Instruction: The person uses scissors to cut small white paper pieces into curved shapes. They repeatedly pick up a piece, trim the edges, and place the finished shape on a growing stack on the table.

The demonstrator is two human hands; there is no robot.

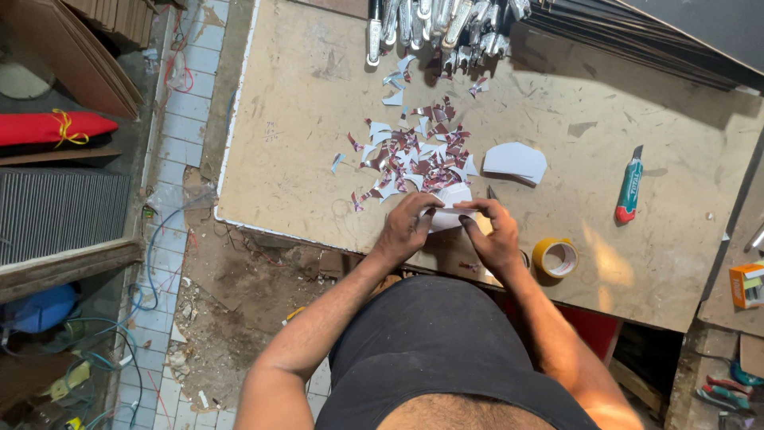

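My left hand (407, 225) and my right hand (492, 232) both grip a white piece of card (450, 209) over the near edge of the worn wooden worktable (302, 119). A thin dark blade tip (492, 192) shows just above my right hand; I cannot tell whether that hand holds it. Just beyond my hands lies a heap of small red, dark and white paper scraps (414, 155). A stack of cut white card shapes (516, 162) rests to the right of the scraps.
A green and red utility knife (629, 188) lies on the table at the right. A roll of yellow tape (555, 257) sits near my right hand. Metal tools (434, 24) are piled at the far edge beside dark sheets (637, 40). An orange box (748, 285) stands far right.
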